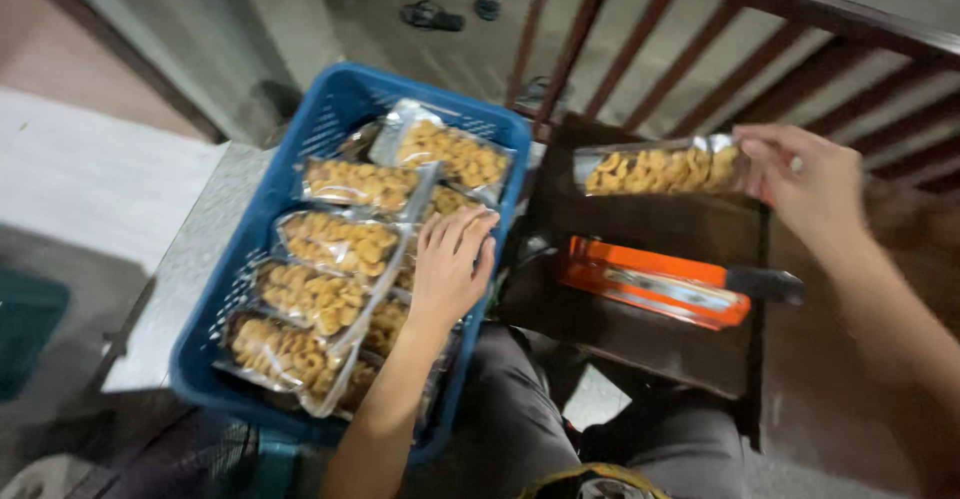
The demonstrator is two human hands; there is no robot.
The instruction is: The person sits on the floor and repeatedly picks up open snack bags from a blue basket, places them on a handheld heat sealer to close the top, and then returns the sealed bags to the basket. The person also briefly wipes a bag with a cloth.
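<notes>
My left hand (452, 264) rests palm-down, fingers apart, on clear bags of yellow snacks (345, 244) stacked in a blue plastic crate (300, 149). My right hand (805, 184) pinches the end of one clear snack bag (655, 169) and holds it level above a dark wooden stool (640, 344). An orange impulse sealer (655, 284) with a black handle lies on that stool, just below the held bag.
The crate sits on a grey speckled ledge (185, 269). A dark red railing (760, 59) runs behind the stool. Sandals (432, 16) lie on the concrete floor beyond. My legs in grey trousers (520, 429) are below.
</notes>
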